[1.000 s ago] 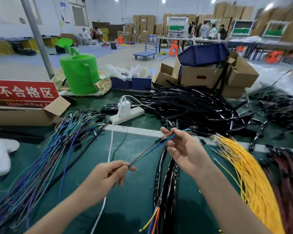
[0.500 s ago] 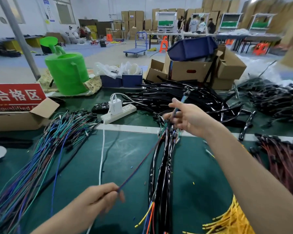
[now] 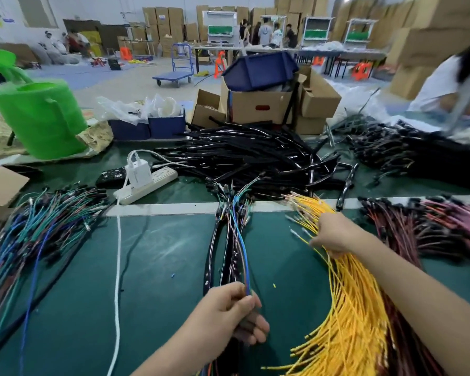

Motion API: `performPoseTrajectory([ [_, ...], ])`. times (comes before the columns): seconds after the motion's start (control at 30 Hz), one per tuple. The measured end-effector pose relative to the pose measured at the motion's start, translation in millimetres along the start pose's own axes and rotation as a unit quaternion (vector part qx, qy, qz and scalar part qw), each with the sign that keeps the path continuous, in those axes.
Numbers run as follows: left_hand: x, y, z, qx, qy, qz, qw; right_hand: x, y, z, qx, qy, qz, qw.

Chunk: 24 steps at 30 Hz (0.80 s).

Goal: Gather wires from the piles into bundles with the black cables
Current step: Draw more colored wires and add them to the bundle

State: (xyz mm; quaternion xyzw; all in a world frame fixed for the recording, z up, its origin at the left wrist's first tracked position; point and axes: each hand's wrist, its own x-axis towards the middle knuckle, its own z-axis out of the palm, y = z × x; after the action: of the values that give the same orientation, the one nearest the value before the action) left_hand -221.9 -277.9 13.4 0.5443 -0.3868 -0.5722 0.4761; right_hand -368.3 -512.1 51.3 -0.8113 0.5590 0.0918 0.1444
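The left hand [image 3: 228,316] grips the near end of a bundle [image 3: 235,248] of glossy black cables and blue, green and pink wires lying straight along the green surface [image 3: 160,253]. The right hand [image 3: 334,237] curls round strands of the yellow wires [image 3: 353,308] just beside it. Beyond sit a black cable heap [image 3: 242,158], cardboard boxes [image 3: 258,104] and stacked cartons [image 3: 163,19].

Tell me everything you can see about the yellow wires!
The thin yellow wires lie in a big loose pile of many strands on the green table mat, on the person's right side. They look plastic-coated, with what look like small metal tips at the far ends, which fan out by the white stripe. The near ends curl and splay. The right hand reaches into the pile, fingers curled on a few strands. Dark red wires lie right beside them.
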Motion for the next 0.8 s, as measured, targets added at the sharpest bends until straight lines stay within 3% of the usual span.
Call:
performPoseTrajectory([
  [0.2, 6.4, -4.9, 0.6, -0.077, 0.004, -0.022, 0.997, -21.8, -2.8, 8.8, -0.128, -0.081, -0.043, 0.987],
  [0.33, 7.8, -7.2, -3.1, -0.138, -0.013, -0.018, 0.99, -30.1, -14.6, -27.5, 0.085, -0.066, -0.094, 0.99],
  [0.4, 9.8, -10.0, -1.9, -0.153, 0.006, -0.035, 0.988, -36.8, -28.3, -55.9, 0.227, -0.033, -0.164, 0.959],
  [0.5, 11.4, -11.6, -0.3, -0.178, 0.024, -0.044, 0.983, -48.4, -58.4, -81.3, 0.338, -0.011, -0.26, 0.904],
  [0.6, 9.0, -9.4, 1.1, -0.18, 0.016, -0.041, 0.983, -46.7, -89.3, -78.0, 0.359, -0.03, -0.291, 0.886],
  [0.8, -1.5, -5.6, -2.5, -0.192, -0.028, -0.032, 0.98, -15.5, -120.9, -55.8, 0.256, 0.039, -0.296, 0.919],
])
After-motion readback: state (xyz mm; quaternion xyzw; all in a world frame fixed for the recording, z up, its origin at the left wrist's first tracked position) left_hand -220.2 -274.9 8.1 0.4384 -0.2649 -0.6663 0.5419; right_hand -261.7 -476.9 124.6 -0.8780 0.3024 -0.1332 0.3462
